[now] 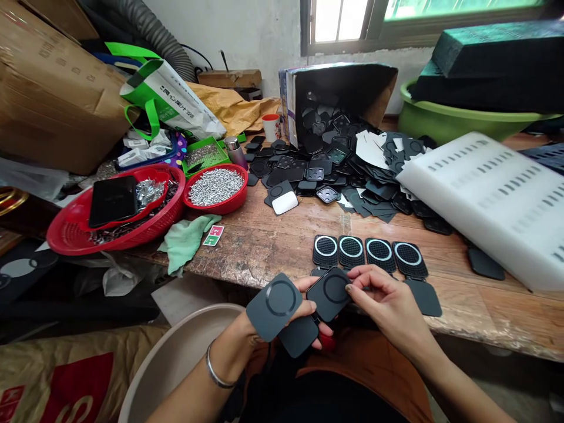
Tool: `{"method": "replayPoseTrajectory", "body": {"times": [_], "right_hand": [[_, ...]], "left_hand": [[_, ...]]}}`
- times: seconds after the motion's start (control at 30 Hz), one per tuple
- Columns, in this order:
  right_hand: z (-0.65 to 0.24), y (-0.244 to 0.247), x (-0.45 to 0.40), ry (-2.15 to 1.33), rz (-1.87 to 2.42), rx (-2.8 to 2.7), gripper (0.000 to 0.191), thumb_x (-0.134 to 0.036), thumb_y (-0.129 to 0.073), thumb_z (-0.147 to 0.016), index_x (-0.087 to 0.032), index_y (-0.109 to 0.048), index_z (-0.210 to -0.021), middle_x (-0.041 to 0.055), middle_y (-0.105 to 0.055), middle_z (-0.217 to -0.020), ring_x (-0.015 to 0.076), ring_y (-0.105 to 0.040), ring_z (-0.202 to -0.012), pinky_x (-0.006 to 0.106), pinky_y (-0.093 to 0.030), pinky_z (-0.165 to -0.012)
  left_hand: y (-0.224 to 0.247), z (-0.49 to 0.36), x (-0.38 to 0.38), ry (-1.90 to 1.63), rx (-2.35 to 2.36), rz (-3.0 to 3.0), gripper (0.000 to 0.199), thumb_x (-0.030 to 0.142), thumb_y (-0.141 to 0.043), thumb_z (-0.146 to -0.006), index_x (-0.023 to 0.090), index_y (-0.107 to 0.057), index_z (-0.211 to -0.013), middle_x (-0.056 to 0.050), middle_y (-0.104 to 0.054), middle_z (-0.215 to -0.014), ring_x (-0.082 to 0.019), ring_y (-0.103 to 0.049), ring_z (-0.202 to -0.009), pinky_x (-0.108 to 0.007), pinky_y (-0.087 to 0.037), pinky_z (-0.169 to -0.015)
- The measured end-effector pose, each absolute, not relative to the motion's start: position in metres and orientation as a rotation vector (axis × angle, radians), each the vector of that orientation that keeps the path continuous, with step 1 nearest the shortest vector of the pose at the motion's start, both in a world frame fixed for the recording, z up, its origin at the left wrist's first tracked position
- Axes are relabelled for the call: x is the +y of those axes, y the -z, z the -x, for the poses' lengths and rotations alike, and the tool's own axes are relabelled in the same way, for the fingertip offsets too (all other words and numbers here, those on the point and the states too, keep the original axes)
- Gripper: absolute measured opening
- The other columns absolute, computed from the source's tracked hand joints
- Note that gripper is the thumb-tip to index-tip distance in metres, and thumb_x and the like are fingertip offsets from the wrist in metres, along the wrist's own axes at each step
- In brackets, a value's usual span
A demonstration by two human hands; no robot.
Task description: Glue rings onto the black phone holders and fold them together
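My left hand [305, 305] is wrapped round a hinged dark pad [332, 294] with a faint ring on its upper panel; the lower panel [298, 336] hangs down to the left. A separate dark square sheet [274, 306] with a ring outline lies over the same hand, held near the thumb. My right hand [374, 291] pinches the right edge of the upper panel between thumb and fingers. Behind both hands, several hinged pads with white rings [351, 247] stand in a row on the wooden table [247, 247].
Dark parts [315, 170] spill from a cardboard box [339, 73]. Red baskets [66, 238] of metal pieces and a green cloth [187, 238] are at left, a white foam block [497, 205] at right. A pale tub [150, 367] stands below the table edge.
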State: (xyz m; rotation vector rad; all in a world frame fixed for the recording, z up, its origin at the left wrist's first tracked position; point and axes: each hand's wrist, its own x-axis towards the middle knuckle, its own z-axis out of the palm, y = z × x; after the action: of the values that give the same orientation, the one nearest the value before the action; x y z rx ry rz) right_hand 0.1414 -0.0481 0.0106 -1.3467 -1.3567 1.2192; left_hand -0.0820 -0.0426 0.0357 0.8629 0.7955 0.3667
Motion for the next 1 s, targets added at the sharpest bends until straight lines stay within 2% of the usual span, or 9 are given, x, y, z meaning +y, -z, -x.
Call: {"method": "replayPoseTrajectory", "body": {"times": [0.17,0.43,0.63,0.77,0.83,0.9,1.0], "right_hand": [[-0.14,-0.013,-0.048,-1.235,1.377,-1.371,0.026,-0.038,-0.064,-0.081,-0.018,-0.059,-0.066,0.0089,-0.054,-0.1,0.0173,-0.055,-0.083,0.023,-0.047,-0.059],[-0.139,-0.015,-0.047,-1.134,1.442,-1.499,0.029,-0.041,-0.061,-0.082,-0.019,-0.056,-0.065,0.0085,-0.055,-0.091,0.0177,-0.054,-0.077,0.024,-0.046,-0.058],[-0.144,-0.02,-0.047,-0.669,1.63,-1.996,0.029,-0.039,-0.053,-0.089,-0.021,-0.049,-0.066,0.0031,-0.056,-0.072,0.0161,-0.052,-0.064,0.027,-0.037,-0.057],[-0.149,-0.024,-0.046,-0.275,1.847,-2.099,0.038,-0.058,-0.06,-0.08,-0.022,-0.052,-0.073,0.0028,-0.056,-0.065,0.0178,-0.049,-0.055,0.028,-0.028,-0.05],[-0.145,-0.026,-0.045,-0.439,1.746,-2.027,0.043,-0.063,-0.062,-0.076,-0.021,-0.056,-0.085,0.0026,-0.059,-0.068,0.0166,-0.049,-0.053,0.027,-0.032,-0.049],[-0.134,-0.026,-0.043,-0.729,1.562,-1.968,0.038,-0.059,-0.056,-0.082,-0.022,-0.058,-0.091,0.001,-0.058,-0.066,0.015,-0.049,-0.053,0.026,-0.035,-0.049],[-0.114,-0.025,-0.043,-0.93,1.455,-1.91,0.038,-0.053,-0.044,-0.091,-0.021,-0.058,-0.075,-0.0005,-0.051,-0.054,0.0137,-0.046,-0.048,0.025,-0.035,-0.047]], "left_hand": [[-0.045,0.081,-0.046,-0.39,0.805,-0.915,0.056,0.038,-0.051,-0.091,0.022,-0.036,-0.142,-0.009,-0.072,-0.095,-0.021,-0.07,-0.079,-0.031,-0.053,-0.071],[-0.049,0.077,-0.046,-0.349,0.86,-0.868,0.061,0.037,-0.056,-0.088,0.023,-0.035,-0.144,-0.01,-0.072,-0.095,-0.021,-0.069,-0.079,-0.029,-0.054,-0.068],[-0.039,0.073,-0.05,-0.423,0.873,-0.93,0.057,0.033,-0.057,-0.087,0.022,-0.041,-0.14,-0.007,-0.071,-0.086,-0.018,-0.068,-0.076,-0.028,-0.055,-0.068],[-0.029,0.076,-0.057,-0.472,0.859,-0.895,0.055,0.031,-0.057,-0.087,0.024,-0.043,-0.14,-0.005,-0.071,-0.082,-0.019,-0.068,-0.076,-0.03,-0.055,-0.071],[-0.028,0.077,-0.061,-0.502,0.843,-0.847,0.053,0.031,-0.057,-0.087,0.025,-0.044,-0.138,-0.007,-0.071,-0.087,-0.02,-0.068,-0.076,-0.031,-0.055,-0.071],[-0.031,0.078,-0.064,-0.555,0.797,-0.826,0.051,0.03,-0.059,-0.086,0.024,-0.047,-0.136,-0.009,-0.071,-0.092,-0.02,-0.069,-0.078,-0.03,-0.055,-0.069],[-0.039,0.091,-0.068,-0.605,0.75,-0.832,0.049,0.026,-0.059,-0.086,0.021,-0.05,-0.134,-0.009,-0.071,-0.097,-0.02,-0.069,-0.082,-0.03,-0.054,-0.073]]}}
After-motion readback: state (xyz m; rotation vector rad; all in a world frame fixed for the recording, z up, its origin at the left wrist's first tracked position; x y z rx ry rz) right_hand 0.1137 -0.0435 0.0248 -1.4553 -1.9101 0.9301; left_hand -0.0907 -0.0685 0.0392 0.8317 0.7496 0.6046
